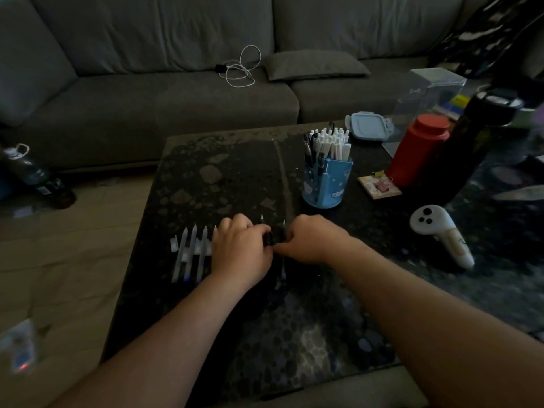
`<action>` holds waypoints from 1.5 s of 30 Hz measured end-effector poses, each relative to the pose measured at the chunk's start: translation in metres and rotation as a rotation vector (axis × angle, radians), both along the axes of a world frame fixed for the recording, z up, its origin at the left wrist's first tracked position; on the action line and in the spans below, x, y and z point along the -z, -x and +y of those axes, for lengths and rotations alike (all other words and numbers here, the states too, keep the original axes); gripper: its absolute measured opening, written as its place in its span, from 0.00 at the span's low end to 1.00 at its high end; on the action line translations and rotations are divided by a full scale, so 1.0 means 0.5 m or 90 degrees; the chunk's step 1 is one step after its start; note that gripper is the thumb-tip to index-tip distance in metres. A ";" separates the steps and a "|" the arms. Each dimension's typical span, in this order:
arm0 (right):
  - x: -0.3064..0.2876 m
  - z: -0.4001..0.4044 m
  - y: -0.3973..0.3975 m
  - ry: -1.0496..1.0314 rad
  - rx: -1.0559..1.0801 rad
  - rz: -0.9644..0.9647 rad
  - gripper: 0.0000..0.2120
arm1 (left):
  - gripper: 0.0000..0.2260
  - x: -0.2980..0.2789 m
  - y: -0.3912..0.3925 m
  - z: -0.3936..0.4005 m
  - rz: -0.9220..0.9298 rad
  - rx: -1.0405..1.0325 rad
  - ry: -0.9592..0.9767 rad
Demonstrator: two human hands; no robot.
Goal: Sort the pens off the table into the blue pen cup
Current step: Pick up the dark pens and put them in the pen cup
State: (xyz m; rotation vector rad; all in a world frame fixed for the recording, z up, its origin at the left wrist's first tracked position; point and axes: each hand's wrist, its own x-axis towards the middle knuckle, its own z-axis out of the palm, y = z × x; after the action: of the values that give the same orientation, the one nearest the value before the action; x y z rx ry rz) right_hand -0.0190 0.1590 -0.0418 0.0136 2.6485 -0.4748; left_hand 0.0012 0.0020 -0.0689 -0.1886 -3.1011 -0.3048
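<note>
Here both my hands meet over the pens (191, 254) on the table (223, 178) — left hand (240, 250) and right hand (309, 241) fingers curled, pinching a dark pen (268, 239) between them.

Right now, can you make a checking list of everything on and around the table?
Surface: dark patterned table, dimly lit.
Job's things: white pens lie in a row on the table; blue pen cup stands upright, full of pens.
Clutter: red container, white controller, clear box, lidded tub.
Hands: left hand and right hand meet over a dark pen; the exact grip is unclear.
Cables: white cable on the sofa.
Surroundings: grey sofa, bottle on the floor.
</note>
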 end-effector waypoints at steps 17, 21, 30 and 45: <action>-0.017 0.022 -0.010 0.045 0.094 -0.073 0.14 | 0.20 0.009 -0.001 0.014 0.042 0.030 0.064; -0.022 0.027 -0.009 0.068 0.139 -0.053 0.14 | 0.14 0.008 -0.008 0.025 0.054 0.096 0.097; -0.029 0.060 -0.003 0.177 0.171 0.077 0.05 | 0.08 0.000 0.013 0.006 0.031 0.031 -0.277; -0.025 0.059 -0.007 0.163 0.019 0.446 0.11 | 0.07 -0.012 0.049 -0.010 0.035 -0.280 -0.970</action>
State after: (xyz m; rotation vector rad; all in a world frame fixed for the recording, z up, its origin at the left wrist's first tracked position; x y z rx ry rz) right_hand -0.0156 0.1885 -0.0292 -0.2340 3.2349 -0.9726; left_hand -0.0231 -0.0030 -0.0628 0.4704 -1.9055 -2.2124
